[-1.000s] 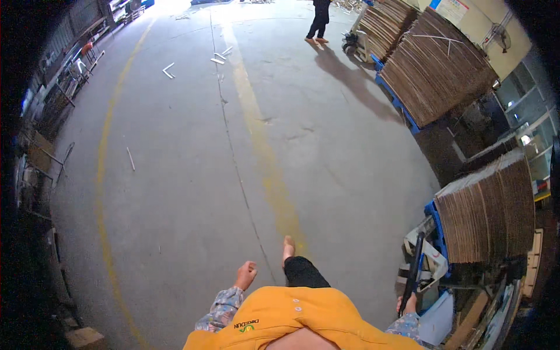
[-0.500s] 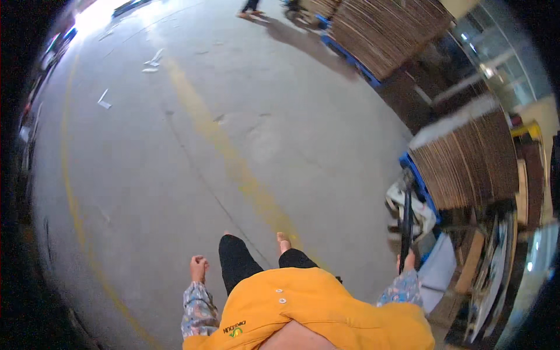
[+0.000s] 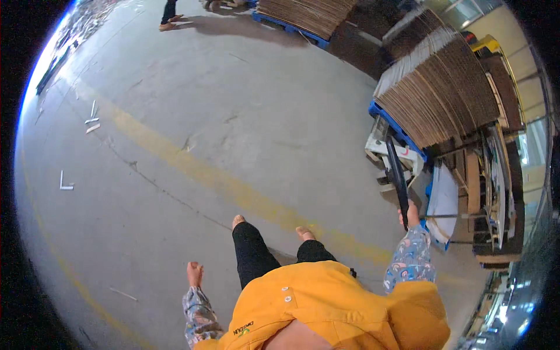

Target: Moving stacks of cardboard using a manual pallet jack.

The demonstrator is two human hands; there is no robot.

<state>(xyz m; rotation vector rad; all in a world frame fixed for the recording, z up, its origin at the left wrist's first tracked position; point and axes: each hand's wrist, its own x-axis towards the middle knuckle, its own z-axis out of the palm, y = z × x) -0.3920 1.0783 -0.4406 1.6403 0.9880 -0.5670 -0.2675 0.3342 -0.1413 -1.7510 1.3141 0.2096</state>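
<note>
My right hand (image 3: 412,214) grips the black handle (image 3: 396,169) of a white pallet truck (image 3: 382,143) at my right side. The truck stands against a blue pallet (image 3: 396,125) that carries a tall stack of brown cardboard sheets (image 3: 440,87). Down at my left side hangs my left hand (image 3: 195,274), its fingers curled in with nothing seen in them. Patterned sleeves cover both forearms.
Grey floor with a yellow line (image 3: 192,163) stretches ahead. Another cardboard stack (image 3: 309,14) sits on a pallet at the far right, near a person's legs (image 3: 169,16). Upright boards (image 3: 496,186) lean at the right. Paper scraps (image 3: 92,119) lie at the left.
My view has turned right, so the floor line and scraps have shifted left. The cardboard stack and pallet truck sit higher in view; my right hand still holds the handle.
</note>
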